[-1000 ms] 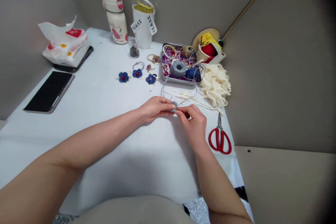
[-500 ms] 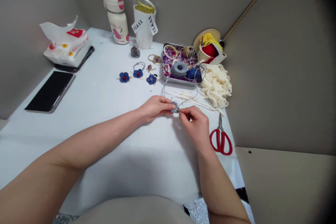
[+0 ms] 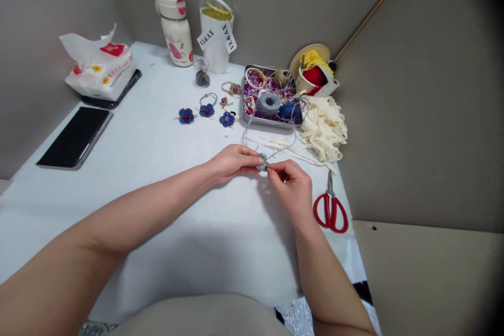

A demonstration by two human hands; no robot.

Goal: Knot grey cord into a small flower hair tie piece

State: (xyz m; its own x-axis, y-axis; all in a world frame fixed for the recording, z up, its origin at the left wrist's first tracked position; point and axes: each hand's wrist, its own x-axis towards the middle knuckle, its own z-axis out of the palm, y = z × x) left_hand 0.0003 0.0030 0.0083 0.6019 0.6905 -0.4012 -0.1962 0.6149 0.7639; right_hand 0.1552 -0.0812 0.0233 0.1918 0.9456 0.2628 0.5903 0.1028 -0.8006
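A small round piece of grey yarn work (image 3: 261,161) is pinched between the thumb and fingers of my left hand (image 3: 236,161). My right hand (image 3: 292,185) is closed in a pinch at that piece's right edge. A thin, pale sliver shows at its fingertips, too small to name. Grey yarn (image 3: 294,139) loops from the work up to a grey yarn ball (image 3: 269,104), which sits in a metal tin (image 3: 271,122) of beads. Red-handled scissors (image 3: 331,207) lie to the right of my right hand.
Blue yarn flowers (image 3: 186,116) lie left of the tin, and cream lace (image 3: 325,128) is heaped on its right. A phone (image 3: 74,137), a tissue pack (image 3: 102,71), a bottle (image 3: 177,37) and a white holder (image 3: 216,52) stand or lie farther out. Grey partitions (image 3: 268,10) enclose the table.
My right hand has shifted very slightly left against the grey piece. My left hand keeps its hold, and the things on the table stay where they were.
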